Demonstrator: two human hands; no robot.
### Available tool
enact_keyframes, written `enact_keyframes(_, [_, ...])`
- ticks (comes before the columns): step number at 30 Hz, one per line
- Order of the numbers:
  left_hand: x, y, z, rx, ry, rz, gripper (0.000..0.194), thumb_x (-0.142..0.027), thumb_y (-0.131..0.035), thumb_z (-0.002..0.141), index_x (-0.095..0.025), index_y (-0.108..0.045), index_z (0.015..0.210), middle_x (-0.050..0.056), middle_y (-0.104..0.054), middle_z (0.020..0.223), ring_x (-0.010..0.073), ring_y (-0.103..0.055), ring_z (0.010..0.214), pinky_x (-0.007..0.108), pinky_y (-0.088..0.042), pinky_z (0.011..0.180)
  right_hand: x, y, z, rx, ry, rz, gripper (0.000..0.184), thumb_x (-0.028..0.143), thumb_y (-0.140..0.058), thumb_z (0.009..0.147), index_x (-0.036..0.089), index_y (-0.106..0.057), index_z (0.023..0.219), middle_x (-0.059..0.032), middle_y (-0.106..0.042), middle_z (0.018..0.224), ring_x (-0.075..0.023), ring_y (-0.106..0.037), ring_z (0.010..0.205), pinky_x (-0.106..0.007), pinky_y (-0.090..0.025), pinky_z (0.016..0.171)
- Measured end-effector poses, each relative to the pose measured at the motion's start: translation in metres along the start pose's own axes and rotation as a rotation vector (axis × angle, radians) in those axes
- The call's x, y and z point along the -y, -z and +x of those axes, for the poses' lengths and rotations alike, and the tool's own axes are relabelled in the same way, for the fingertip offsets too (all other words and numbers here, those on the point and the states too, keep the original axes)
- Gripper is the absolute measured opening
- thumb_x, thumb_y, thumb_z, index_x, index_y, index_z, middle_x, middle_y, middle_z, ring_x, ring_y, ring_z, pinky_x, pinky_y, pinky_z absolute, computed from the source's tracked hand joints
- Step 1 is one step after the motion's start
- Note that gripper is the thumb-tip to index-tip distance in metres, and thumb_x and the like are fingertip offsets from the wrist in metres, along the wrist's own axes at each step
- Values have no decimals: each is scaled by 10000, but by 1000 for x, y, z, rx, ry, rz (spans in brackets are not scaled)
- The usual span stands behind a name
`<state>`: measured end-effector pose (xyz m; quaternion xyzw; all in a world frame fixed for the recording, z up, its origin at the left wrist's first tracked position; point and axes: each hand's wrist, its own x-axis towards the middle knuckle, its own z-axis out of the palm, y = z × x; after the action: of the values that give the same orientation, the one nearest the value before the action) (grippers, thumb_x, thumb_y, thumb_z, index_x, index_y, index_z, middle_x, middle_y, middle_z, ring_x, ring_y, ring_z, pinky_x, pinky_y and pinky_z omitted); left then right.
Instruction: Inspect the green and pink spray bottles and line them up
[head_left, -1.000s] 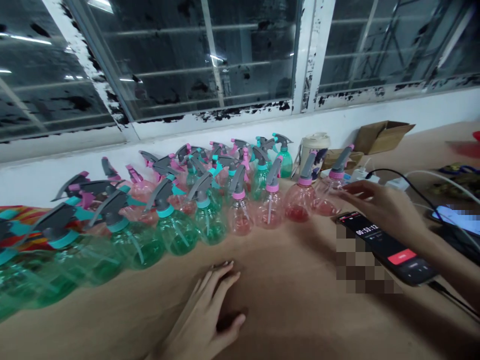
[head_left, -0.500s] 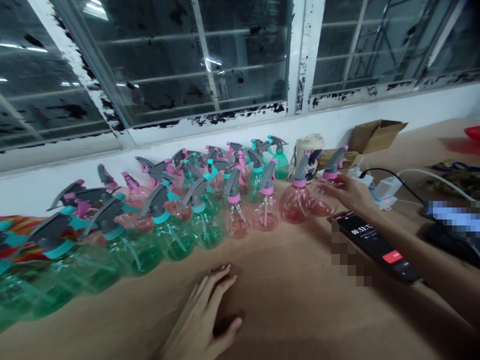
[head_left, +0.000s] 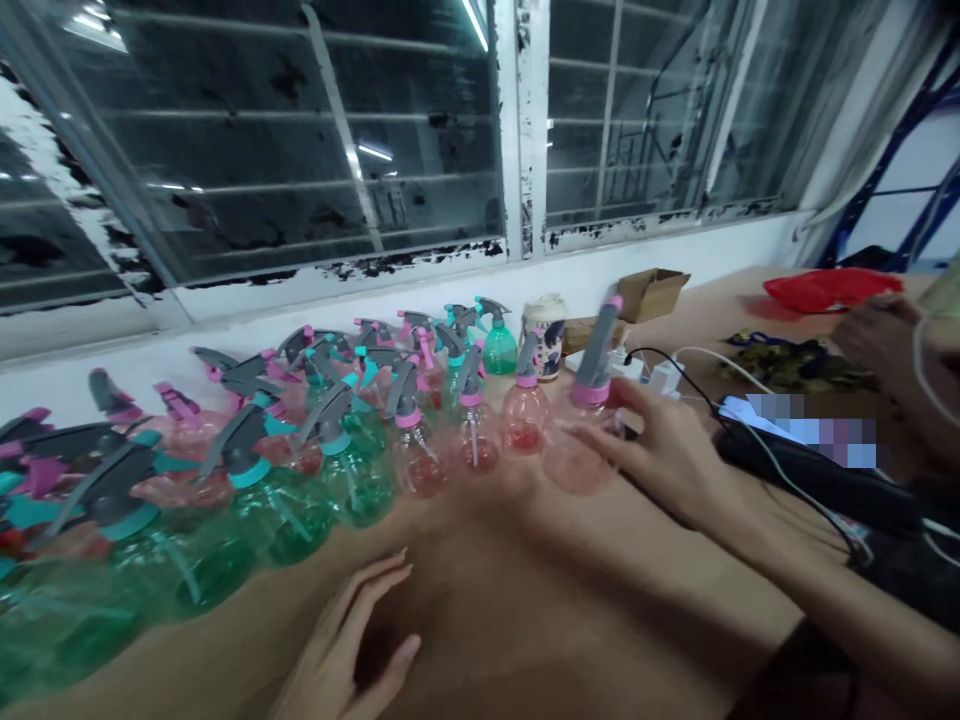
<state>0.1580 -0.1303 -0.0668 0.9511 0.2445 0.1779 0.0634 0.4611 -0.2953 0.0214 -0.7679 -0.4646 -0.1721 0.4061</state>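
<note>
My right hand (head_left: 671,450) has its thumb and fingers around a pink spray bottle (head_left: 574,465) with a grey and pink trigger head, which stands upright. To its left are more pink bottles, among them a pink spray bottle (head_left: 525,415) and another with a straw inside, a clear-sided pink bottle (head_left: 478,440). My left hand (head_left: 345,640) rests low over the brown table (head_left: 525,620), fingers apart and holding nothing. Nearest to it is a green spray bottle (head_left: 364,490) with a turquoise collar. Several green and pink bottles crowd the left side.
Behind the bottles stand a white printed cup (head_left: 545,335) and an open cardboard box (head_left: 652,293). White chargers (head_left: 664,378) and cables lie right of my right hand. A co-worker's hand (head_left: 877,340) is at the far right by a red plastic bag (head_left: 821,290).
The view has turned to the right. My right hand has brought its pink bottle nearer and left of the phone, apart from the row. My left hand stays open over the table.
</note>
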Motion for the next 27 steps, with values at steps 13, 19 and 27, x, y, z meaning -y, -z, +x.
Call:
enact_keyframes(13, [-2, 94, -28, -77, 188, -464, 577, -402, -521, 850, -333, -248, 1354, 53, -390, 1422, 292, -391, 1280, 494, -384, 1015, 160, -86, -52, 393, 299, 346, 413, 565, -610, 724, 188, -592, 891, -49, -664, 869, -235, -596, 847, -370, -447, 751])
enact_keyframes(19, [22, 114, -65, -159, 305, -576, 734, -389, -623, 789, -283, -208, 1385, 91, -420, 1382, 278, -442, 1226, 492, -360, 1025, 219, -126, -78, 499, 444, 492, 249, 325, -671, 697, 185, -582, 883, -45, -666, 871, -221, -595, 818, -371, -447, 739])
enact_keyframes(27, [37, 114, -66, -316, 352, -691, 586, -338, -655, 754, -161, -397, 1250, 104, -587, 1126, 255, -586, 991, 416, -481, 844, 245, -158, -93, 484, 565, 564, 446, 550, -672, 669, 195, -592, 925, -74, -675, 922, -261, -595, 901, -430, -429, 797])
